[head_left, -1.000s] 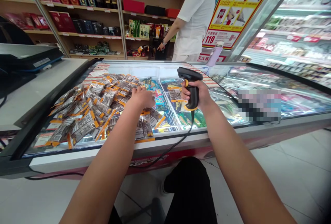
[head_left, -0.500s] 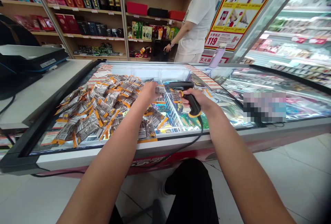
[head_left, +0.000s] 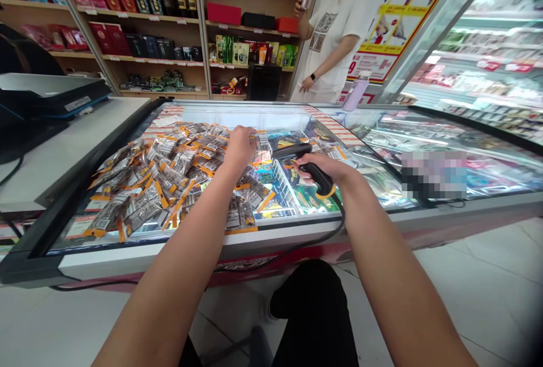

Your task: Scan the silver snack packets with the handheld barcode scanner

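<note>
My right hand (head_left: 328, 169) grips the handle of a black and yellow barcode scanner (head_left: 303, 160). The scanner lies nearly level and its head points left at a small silver and orange packet (head_left: 263, 149). My left hand (head_left: 240, 143) pinches that packet and holds it just above the glass lid. To its left, a heap of many like packets (head_left: 161, 177) is spread over the lid of the chest freezer (head_left: 263, 237). The scanner's black cable (head_left: 297, 245) hangs over the freezer's front edge.
A person in a white shirt (head_left: 335, 33) stands beyond the freezer, by wooden shelves of boxes and bottles (head_left: 148, 16). A counter with a black device (head_left: 51, 95) lies to the left. A second glass-topped freezer (head_left: 445, 141) and an upright cooler extend to the right.
My left hand picked a packet off the heap and raised it. My right hand tipped the scanner from upright to nearly level, its head toward the packet. The person behind turned round.
</note>
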`<state>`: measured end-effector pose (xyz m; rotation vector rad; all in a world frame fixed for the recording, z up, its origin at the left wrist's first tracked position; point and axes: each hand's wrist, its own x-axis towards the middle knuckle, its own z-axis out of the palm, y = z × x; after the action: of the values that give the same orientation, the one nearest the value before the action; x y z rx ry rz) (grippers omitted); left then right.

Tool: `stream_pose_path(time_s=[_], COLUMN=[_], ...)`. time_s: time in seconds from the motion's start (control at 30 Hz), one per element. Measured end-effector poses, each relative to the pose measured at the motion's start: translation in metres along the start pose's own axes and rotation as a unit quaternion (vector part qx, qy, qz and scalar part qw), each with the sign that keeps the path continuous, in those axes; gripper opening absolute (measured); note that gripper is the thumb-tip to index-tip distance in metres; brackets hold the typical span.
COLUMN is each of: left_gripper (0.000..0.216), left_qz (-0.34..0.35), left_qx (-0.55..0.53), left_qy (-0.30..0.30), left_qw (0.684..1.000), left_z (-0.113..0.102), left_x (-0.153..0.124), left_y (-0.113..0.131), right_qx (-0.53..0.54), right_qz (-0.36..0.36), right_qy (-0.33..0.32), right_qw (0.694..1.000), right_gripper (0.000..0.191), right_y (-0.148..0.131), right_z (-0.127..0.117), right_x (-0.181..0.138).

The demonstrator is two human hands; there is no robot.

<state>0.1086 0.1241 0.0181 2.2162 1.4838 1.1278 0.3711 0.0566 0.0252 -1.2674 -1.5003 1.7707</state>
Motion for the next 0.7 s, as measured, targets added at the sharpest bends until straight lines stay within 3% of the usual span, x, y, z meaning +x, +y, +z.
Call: stream_pose_path(time_s=[0.23,0.33,0.5,0.7], left_gripper=[0.034,0.036,0.035,0.044], left_qz=[-0.014,0.025,0.090,0.178], left_qx=[0.015,0.028,0.146,0.238], left_qy=[-0.022,-0.087,-0.234,-0.271], left_qw=[1.000,0.995,0.957,0.915], left_z=[-0.003,-0.005,-0.010,0.010], left_x=[0.000,-0.003,-0.018,-0.036], left_y=[0.005,0.007,0.015,0.040], right_qx=[0.027,0.094,0.238,0.289], right_qz=[-0.017,-0.075,-0.148,-0.213], right_qy=[0.042,0.141,0.273,0.261], right_qw=[0.999,0.983,0.920,0.896], right_gripper=[0.026,0.026,0.030,0.034], right_y=[-0.003,-0.006,-0.012,-0.016], right_z=[0.001,-0.002,-0.009,-0.005], right_x=[0.000,0.002,0.003,-0.001])
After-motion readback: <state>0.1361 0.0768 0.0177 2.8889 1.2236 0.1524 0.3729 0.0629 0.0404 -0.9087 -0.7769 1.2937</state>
